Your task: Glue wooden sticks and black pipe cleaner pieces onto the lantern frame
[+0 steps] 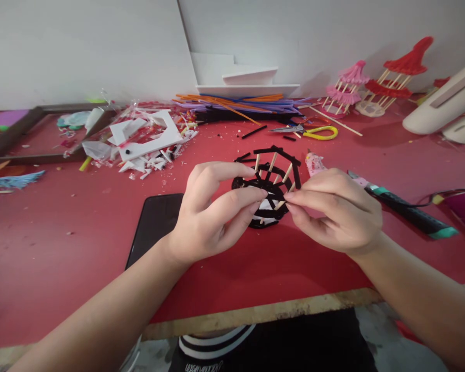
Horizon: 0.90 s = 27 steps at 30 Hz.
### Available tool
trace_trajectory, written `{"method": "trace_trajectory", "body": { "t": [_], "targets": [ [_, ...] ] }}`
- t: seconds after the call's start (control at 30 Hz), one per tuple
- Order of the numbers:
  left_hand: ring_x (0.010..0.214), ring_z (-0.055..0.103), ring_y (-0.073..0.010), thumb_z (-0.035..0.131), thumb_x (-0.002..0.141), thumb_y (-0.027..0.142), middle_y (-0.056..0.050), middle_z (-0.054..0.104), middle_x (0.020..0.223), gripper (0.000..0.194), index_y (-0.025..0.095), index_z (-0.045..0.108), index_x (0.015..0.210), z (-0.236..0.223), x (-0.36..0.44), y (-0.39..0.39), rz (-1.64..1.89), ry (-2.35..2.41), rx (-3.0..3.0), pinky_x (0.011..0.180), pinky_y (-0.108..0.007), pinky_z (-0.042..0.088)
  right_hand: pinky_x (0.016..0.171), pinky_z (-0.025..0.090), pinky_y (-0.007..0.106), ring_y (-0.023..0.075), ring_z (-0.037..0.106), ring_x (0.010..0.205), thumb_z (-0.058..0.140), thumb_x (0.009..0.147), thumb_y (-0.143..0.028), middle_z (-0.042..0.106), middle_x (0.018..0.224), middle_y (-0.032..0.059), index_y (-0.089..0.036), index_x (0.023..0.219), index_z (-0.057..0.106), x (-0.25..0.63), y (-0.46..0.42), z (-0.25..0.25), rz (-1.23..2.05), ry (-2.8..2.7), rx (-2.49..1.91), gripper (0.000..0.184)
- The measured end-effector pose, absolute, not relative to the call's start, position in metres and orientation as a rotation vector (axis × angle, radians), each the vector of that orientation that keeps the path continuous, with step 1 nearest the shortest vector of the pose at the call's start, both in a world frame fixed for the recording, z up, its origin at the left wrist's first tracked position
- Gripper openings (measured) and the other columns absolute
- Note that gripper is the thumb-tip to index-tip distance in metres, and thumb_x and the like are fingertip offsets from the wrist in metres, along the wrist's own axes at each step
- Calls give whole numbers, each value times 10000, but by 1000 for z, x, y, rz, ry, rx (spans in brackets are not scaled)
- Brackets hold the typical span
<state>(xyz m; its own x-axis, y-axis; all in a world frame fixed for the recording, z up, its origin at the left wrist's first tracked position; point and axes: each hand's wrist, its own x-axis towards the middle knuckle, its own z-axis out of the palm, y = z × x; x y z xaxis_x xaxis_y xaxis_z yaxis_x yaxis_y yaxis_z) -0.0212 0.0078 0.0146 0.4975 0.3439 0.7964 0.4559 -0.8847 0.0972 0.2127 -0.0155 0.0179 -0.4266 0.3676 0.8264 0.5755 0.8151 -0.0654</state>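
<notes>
A small round frame point(272, 182) of black strips and wooden sticks sits between my hands above the red table point(62, 243). My left hand point(213, 209) pinches its left side with thumb and fingers curled. On the right side of the frame, my right hand point(335, 209) grips with fingertips pressed together on a stick end.
A black mat point(155, 222) lies under my left wrist. A glue gun point(403, 209) lies right of my right hand. Yellow-handled scissors point(313, 132), coloured straws point(240, 103), white scraps point(143, 139), finished pink and red models point(375, 85) and a wooden frame point(19, 139) stand farther back.
</notes>
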Motion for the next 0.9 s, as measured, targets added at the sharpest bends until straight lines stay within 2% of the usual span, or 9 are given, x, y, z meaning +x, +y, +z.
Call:
{"method": "trace_trajectory", "body": {
  "t": [0.13, 0.23, 0.37, 0.43, 0.5, 0.6, 0.67, 0.8, 0.9],
  "targets": [
    [1045, 651, -253, 651, 877, 176, -81, 656, 1164, 234, 300, 627, 1074, 16, -21, 6, -1304, -762, -2626, 880, -452, 549, 663, 586, 336, 170, 644, 700, 686, 827, -77, 699, 819, 38, -222, 991, 686, 213, -16, 16, -277, -2059, -683, 219],
    [1067, 646, -255, 677, 863, 188, -93, 656, 1165, 320, 290, 594, 1155, 15, -21, 6, -1384, -748, -2638, 917, -449, 550, 671, 576, 349, 187, 644, 726, 696, 806, -90, 693, 837, 45, -225, 991, 667, 213, -16, 13, -262, -2018, -694, 231],
    [1287, 547, -307, 784, 805, 352, -149, 535, 1384, 727, 277, 378, 1403, 5, -21, 9, -1657, -984, -2759, 1033, -505, 514, 522, 465, 319, 158, 533, 587, 671, 803, -165, 588, 650, 2, -222, 792, 600, 217, -15, 13, -210, -2015, -715, 92],
    [1412, 434, -351, 844, 723, 484, -199, 388, 1519, 989, 276, 235, 1473, -2, -21, 12, -1707, -1136, -2860, 1103, -572, 447, 457, 353, 298, 128, 429, 515, 654, 819, -204, 496, 568, -23, -221, 668, 535, 222, -14, 14, -186, -2123, -728, 194],
    [1472, 354, -382, 857, 679, 546, -238, 316, 1564, 1104, 269, 163, 1492, -9, -22, 14, -1676, -1243, -2973, 1144, -614, 384, 452, 289, 289, 114, 365, 492, 637, 835, -239, 430, 535, -36, -220, 585, 476, 227, -12, 15, -146, -2248, -745, 298],
    [1450, 401, -392, 846, 703, 531, -260, 357, 1551, 1098, 260, 136, 1496, -13, -22, 14, -1597, -1423, -3108, 1147, -631, 374, 486, 310, 280, 111, 370, 502, 614, 863, -302, 418, 539, -40, -210, 572, 491, 234, -6, 14, -12, -2361, -822, 329],
    [1428, 433, -396, 844, 706, 531, -256, 388, 1539, 1078, 254, 161, 1494, -12, -20, 12, -1568, -1530, -3129, 1142, -639, 380, 526, 355, 280, 120, 434, 537, 621, 878, -341, 488, 579, -22, -195, 625, 565, 236, -3, 11, 73, -2381, -906, 298],
    [1371, 510, -376, 848, 722, 486, -205, 491, 1481, 940, 248, 309, 1454, -3, -14, 9, -1631, -1491, -3152, 1104, -569, 467, 601, 421, 278, 140, 561, 644, 626, 911, -365, 637, 724, 29, -174, 762, 664, 232, -2, 5, 235, -2365, -982, 246],
    [1240, 626, -326, 823, 770, 428, -158, 615, 1352, 756, 224, 429, 1382, 2, -13, 10, -1703, -1437, -3153, 1032, -498, 542, 597, 419, 277, 148, 573, 670, 630, 912, -363, 640, 736, 33, -171, 788, 657, 226, -4, 1, 306, -2361, -933, 230]
  ]
}}
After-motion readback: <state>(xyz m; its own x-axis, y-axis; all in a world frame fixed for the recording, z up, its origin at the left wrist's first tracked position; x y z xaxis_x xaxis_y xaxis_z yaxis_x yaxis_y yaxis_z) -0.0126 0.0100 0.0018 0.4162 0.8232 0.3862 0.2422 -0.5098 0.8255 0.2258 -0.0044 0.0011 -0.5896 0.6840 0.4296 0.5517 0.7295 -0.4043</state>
